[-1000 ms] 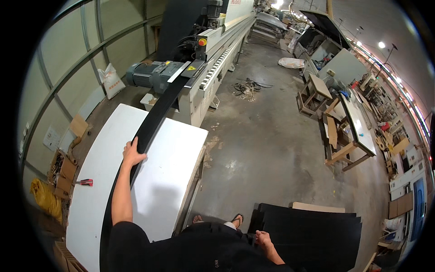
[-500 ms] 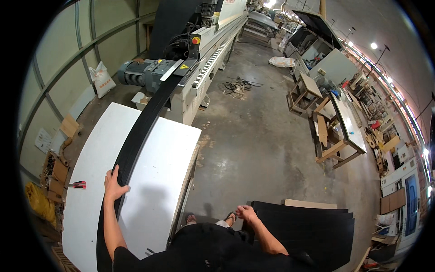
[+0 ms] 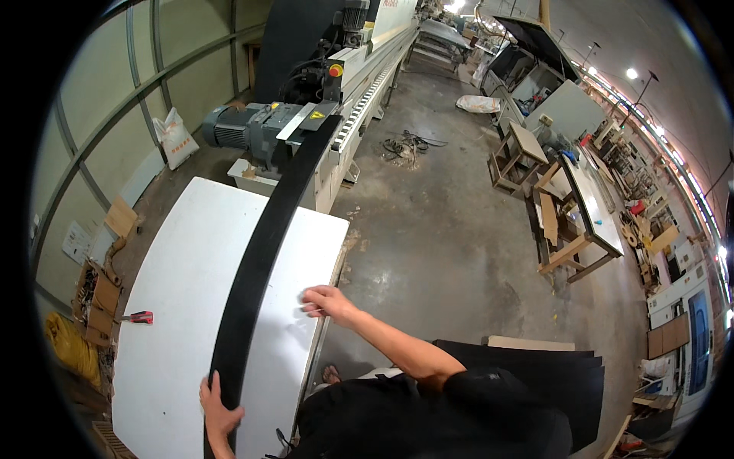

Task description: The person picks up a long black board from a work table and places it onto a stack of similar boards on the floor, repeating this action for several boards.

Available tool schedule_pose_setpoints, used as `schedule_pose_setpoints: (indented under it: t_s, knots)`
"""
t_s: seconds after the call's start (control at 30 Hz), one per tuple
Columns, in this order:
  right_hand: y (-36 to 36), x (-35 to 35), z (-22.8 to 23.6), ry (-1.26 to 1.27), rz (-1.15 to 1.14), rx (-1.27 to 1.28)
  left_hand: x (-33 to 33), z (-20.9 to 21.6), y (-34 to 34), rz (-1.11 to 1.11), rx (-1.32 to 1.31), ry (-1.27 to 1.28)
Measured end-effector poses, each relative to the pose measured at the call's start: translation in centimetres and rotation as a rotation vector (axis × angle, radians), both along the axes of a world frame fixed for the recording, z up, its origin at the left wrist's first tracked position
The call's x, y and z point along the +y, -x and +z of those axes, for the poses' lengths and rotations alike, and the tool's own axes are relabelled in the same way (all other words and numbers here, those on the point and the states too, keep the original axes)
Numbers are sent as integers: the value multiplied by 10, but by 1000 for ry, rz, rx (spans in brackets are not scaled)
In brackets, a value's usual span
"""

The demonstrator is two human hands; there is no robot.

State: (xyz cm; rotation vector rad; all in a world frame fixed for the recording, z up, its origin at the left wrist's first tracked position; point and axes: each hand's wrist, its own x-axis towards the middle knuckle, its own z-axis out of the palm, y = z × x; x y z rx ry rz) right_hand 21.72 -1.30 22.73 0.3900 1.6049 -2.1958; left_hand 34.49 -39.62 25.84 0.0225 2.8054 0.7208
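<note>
This is a big workshop where wood boards get cut and finished. A long machine (image 3: 359, 69) with a gray motor (image 3: 248, 126) and a row of rollers runs down the room, and a white bench (image 3: 183, 306) stands at its end with a long black board (image 3: 267, 237) lying on it. The gray concrete floor (image 3: 443, 229) is dusty, and there are wooden benches (image 3: 573, 222), a stack of black boards (image 3: 573, 382), cardboard boxes (image 3: 95, 287) and a red screwdriver (image 3: 139, 317) around.
</note>
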Motion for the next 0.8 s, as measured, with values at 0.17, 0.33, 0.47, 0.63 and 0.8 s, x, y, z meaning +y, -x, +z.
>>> schedule_pose_setpoints:
  t_s: [0.17, 0.33, 0.47, 0.63, 0.8]
  knots:
    - [4, -56, 2, 567, 124, -128, 29, 7, -62, 25, -58, -138]
    - [-13, -65, 5, 331, -110, -141, 39, 18, -76, -146, -28, -42]
    - [-30, -37, 11, 427, -203, -20, 53, 44, -59, -244, 5, 4]
    - [-59, 26, 24, 336, -457, -5, 85, 38, 1, -451, 160, -85]
    - [-126, 67, 4, 527, -545, 33, 187, 25, 54, -761, 287, -224]
